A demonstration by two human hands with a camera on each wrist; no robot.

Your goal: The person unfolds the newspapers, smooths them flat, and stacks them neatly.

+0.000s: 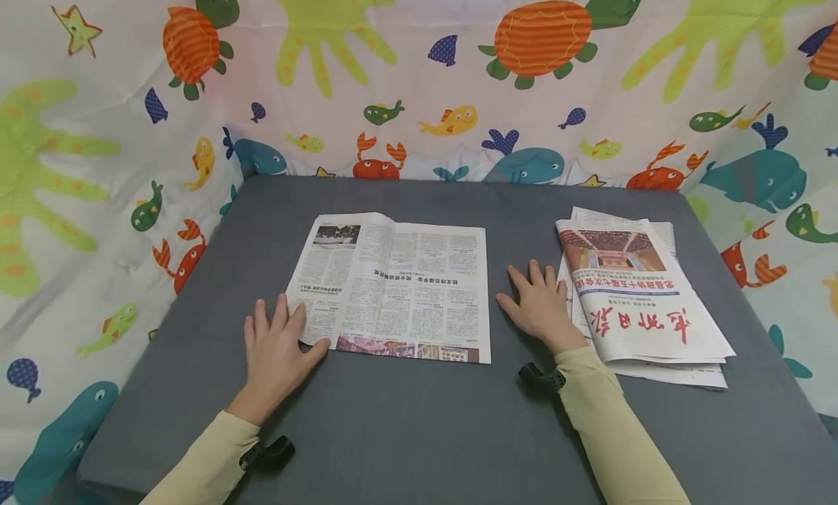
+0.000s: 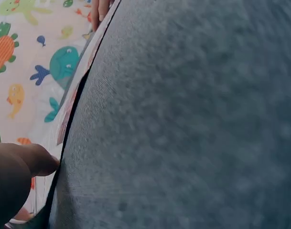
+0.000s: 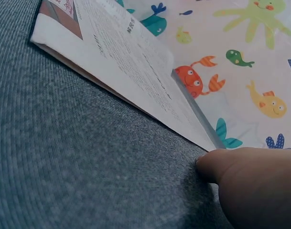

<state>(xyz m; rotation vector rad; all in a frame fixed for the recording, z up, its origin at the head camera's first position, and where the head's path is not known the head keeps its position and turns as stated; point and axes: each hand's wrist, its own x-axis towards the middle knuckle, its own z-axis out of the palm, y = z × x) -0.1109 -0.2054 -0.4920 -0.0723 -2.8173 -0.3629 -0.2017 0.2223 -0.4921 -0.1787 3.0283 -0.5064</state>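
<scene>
A folded newspaper sheet lies flat on the grey table, in the middle of the head view. My left hand rests at its lower left edge, fingers spread and thumb by the corner. In the left wrist view the thumb reaches the paper's edge. To the right of the sheet, my right hand lies with fingers extended on the table, holding nothing. Its outer side is close to a stack of folded newspapers; whether they touch cannot be told. The right wrist view shows the sheet beyond the thumb.
The grey-covered table extends around the papers. Behind and beside it hangs a white curtain printed with sea animals. A black band sits on the left wrist and another black band on the right.
</scene>
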